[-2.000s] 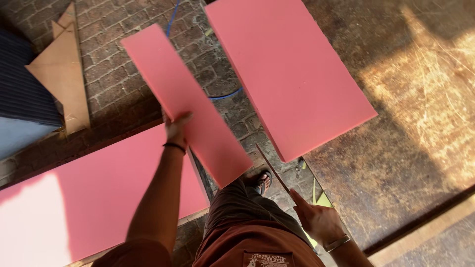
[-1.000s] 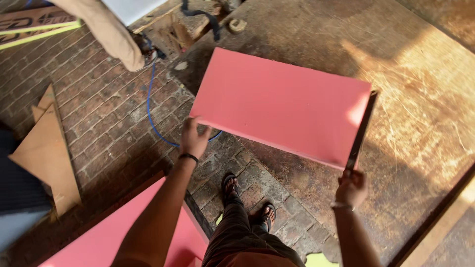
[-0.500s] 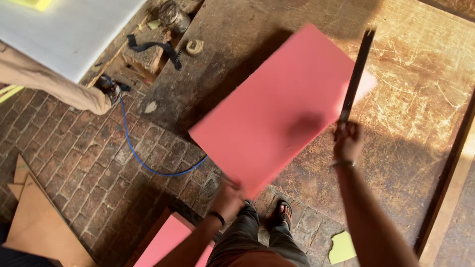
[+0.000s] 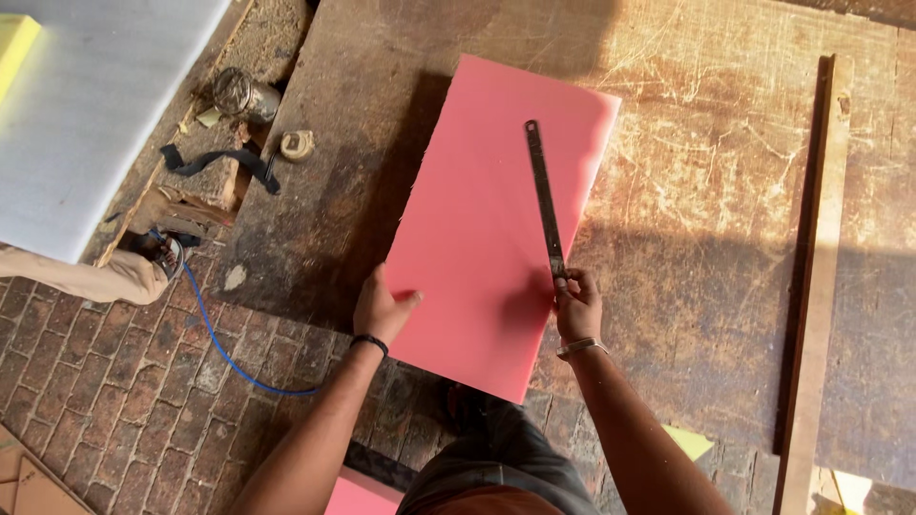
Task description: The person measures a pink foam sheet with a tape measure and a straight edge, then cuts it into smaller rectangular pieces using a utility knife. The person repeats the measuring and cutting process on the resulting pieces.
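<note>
A pink rectangular foam sheet [image 4: 487, 219] lies slanted on a worn wooden board [image 4: 725, 191]. My left hand [image 4: 380, 307] rests on the sheet's near left edge, fingers on the foam. My right hand [image 4: 575, 303] grips the near end of a long thin metal blade [image 4: 544, 195], which lies flat across the right side of the sheet and points away from me. A dark band circles my left wrist and a metal bangle my right.
A long wooden strip [image 4: 811, 277] lies along the right. A white foam slab [image 4: 86, 105], a tin can [image 4: 243, 93], a tape roll [image 4: 297, 145], a black strap [image 4: 215, 160] and a blue hose [image 4: 224, 348] sit left. Another person's leg [image 4: 91, 277] stands on the brick floor. Another pink piece [image 4: 358, 496] lies by my feet.
The view swung from the brick floor to the wooden board. My right hand lowered the blade from upright onto the pink sheet. My left hand came onto the sheet's near edge.
</note>
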